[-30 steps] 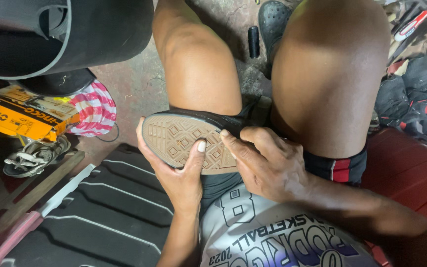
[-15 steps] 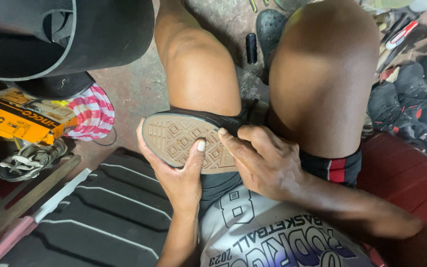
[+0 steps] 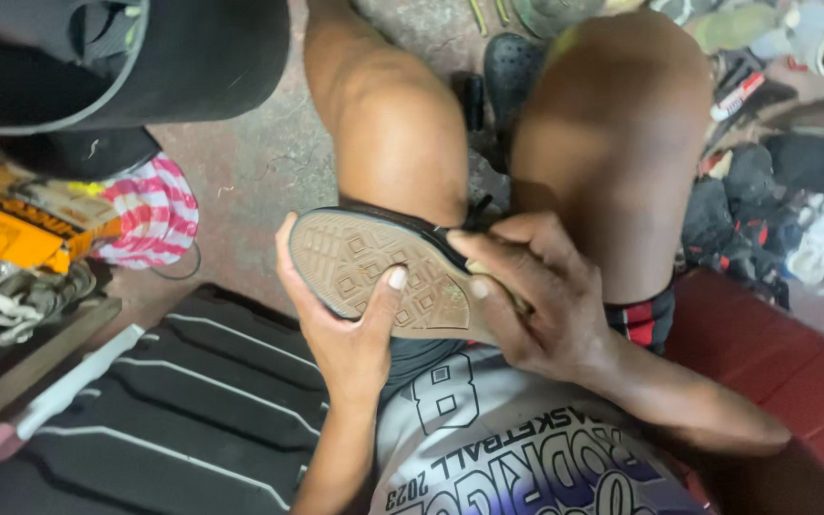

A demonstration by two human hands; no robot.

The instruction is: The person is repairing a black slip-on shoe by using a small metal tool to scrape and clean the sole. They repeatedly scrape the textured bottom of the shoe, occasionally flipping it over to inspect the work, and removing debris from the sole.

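A black shoe [image 3: 374, 277] lies across my lap with its tan patterned sole turned up. My left hand [image 3: 340, 329] cups the toe end from below, its thumb pressed on the middle of the sole. My right hand [image 3: 536, 300] grips the heel end from the right, thumb on the sole's edge and fingers wrapped over the far side. Both of my bare knees rise behind the shoe. The shoe's upper is mostly hidden under the sole and my hands.
A large black tyre [image 3: 135, 57] fills the top left. A yellow box [image 3: 11, 234] and a pink striped cloth [image 3: 150, 210] lie at left. A dark ribbed mat [image 3: 193, 401] is below. A red surface [image 3: 774, 362] and piled shoes [image 3: 784, 181] are at right.
The view has shifted a little and come closer. Both hands keep the same hold on the shoe; my right thumb has slid slightly along the sole's edge.
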